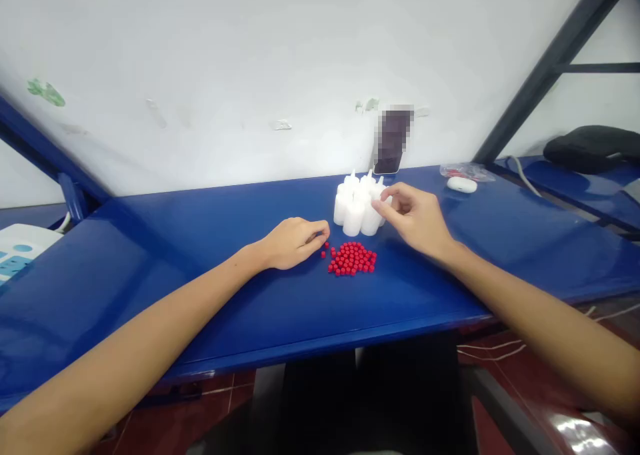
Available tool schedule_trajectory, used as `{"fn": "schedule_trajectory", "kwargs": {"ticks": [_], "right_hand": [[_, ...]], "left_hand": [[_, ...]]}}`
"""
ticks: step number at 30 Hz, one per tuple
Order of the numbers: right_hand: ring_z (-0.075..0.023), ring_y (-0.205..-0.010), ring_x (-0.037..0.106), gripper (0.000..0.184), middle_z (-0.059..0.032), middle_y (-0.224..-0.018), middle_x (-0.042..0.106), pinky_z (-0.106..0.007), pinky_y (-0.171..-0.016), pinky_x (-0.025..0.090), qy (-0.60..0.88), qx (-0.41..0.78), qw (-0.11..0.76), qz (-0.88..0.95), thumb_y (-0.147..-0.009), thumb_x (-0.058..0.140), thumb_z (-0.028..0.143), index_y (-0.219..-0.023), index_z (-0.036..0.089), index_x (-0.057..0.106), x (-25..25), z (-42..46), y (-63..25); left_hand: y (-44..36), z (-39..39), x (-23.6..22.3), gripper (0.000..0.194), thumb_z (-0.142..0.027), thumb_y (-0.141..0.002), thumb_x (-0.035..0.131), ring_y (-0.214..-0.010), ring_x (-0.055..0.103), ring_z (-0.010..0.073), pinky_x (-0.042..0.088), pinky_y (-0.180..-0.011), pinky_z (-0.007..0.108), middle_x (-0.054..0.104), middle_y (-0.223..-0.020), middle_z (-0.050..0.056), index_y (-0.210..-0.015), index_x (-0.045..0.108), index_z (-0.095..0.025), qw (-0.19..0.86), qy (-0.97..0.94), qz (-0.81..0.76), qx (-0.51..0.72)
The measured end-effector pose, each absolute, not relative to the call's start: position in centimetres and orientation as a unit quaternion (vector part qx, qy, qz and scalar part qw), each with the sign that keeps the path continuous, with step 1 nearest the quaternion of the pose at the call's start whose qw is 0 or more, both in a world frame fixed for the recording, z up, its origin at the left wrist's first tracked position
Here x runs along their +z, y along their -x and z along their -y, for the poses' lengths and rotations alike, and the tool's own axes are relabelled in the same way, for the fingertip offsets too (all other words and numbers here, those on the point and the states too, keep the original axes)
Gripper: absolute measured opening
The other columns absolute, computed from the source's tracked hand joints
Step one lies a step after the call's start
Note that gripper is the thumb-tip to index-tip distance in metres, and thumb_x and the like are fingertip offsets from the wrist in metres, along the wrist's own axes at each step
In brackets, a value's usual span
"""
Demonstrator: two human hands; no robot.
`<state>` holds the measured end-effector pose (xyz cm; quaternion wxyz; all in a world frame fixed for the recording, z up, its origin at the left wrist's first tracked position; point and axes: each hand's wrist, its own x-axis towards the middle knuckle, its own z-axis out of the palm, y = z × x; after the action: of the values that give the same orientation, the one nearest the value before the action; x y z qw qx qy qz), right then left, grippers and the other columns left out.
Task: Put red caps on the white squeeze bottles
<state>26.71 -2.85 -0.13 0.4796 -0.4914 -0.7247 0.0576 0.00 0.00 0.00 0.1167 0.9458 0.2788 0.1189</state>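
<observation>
At the far left edge sits a white device with pale blue buttons (17,255), partly cut off by the frame, beside the glossy blue desk (175,242) that runs across the view below a white wall.

Your left hand (293,242) rests on the desk with the fingers curled loosely inward, the fingertips pinched close together just beside a stray small red cap (324,254). Whether a cap sits between those fingertips cannot be told; they hide it.

Just right of that hand lies the pile of small red plastic caps (351,258), spread flat on the desk in a tight patch. Behind the pile stands a cluster of small white plastic bottles with pointed nozzles (356,205), all upright and touching one another.

Your right hand (415,216) reaches the right side of that cluster, thumb and forefinger narrowly closed on one white bottle at its edge.

Behind the bottles a dark phone (393,150) leans upright against the wall. Further right lie a white earbud case (462,184) and a clear plastic bag (467,170), then a black bag (593,147) on the neighbouring surface.
</observation>
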Motion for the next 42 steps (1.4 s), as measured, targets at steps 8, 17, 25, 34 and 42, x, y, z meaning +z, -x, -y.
{"fn": "schedule_trajectory", "kwargs": {"ticks": [8,17,25,34,42], "right_hand": [[-0.0109,-0.049,0.045,0.005,0.0059,-0.053,0.049,-0.026,-0.055,0.037,0.524,0.043,0.437,0.730,-0.078,0.061,0.023,-0.079,0.019,0.058,0.6,4.0,-26.7],[-0.0171,-0.066,0.057,0.007,-0.0009,-0.069,0.062,-0.030,-0.064,0.041,0.550,0.051,0.402,0.730,-0.080,0.062,0.026,-0.080,0.020,0.061,1.5,5.2,-27.5],[-0.0147,-0.066,0.047,0.017,0.0014,-0.070,0.049,-0.029,-0.063,0.037,0.496,0.155,0.443,0.730,-0.085,0.064,0.036,-0.085,0.020,0.061,0.4,4.7,-28.0],[-0.0179,-0.076,0.057,0.015,-0.0033,-0.087,0.061,-0.032,-0.070,0.043,0.467,0.211,0.481,0.711,-0.080,0.070,0.033,-0.079,0.020,0.062,0.5,5.2,-27.7],[-0.0204,-0.080,0.065,0.017,-0.0034,-0.089,0.072,-0.034,-0.075,0.048,0.442,0.454,0.481,0.606,-0.081,0.068,0.029,-0.084,0.022,0.053,0.2,6.0,-27.7]], "left_hand": [[-0.1,0.0,-0.1,0.023,-0.030,-0.099,0.037,-0.059,0.051,0.0135,0.032,-0.061,0.026,0.062,-0.071,-0.002,-0.091,0.056,-0.019,0.124,-0.945,-0.276,0.125],[-0.4,0.2,-0.1,0.023,-0.029,-0.097,0.043,-0.055,0.043,0.0105,0.034,-0.061,0.025,0.052,-0.062,-0.004,-0.082,0.056,-0.018,0.167,-0.912,-0.287,0.243],[-2.9,4.2,0.3,0.023,-0.029,-0.096,0.047,-0.095,0.053,0.0222,0.039,-0.086,0.038,0.063,-0.107,0.009,-0.103,0.067,-0.019,0.016,-0.959,-0.160,0.234],[-3.3,5.3,0.1,0.033,-0.032,-0.098,0.047,-0.123,0.044,0.0314,0.037,-0.100,0.048,0.052,-0.138,0.012,-0.125,0.064,-0.021,-0.016,-0.975,-0.141,0.172],[-3.1,5.2,-0.2,0.022,-0.025,-0.097,0.053,-0.123,0.049,0.0266,0.038,-0.102,0.044,0.060,-0.128,0.009,-0.107,0.073,-0.022,0.047,-0.969,-0.121,0.210]]}}
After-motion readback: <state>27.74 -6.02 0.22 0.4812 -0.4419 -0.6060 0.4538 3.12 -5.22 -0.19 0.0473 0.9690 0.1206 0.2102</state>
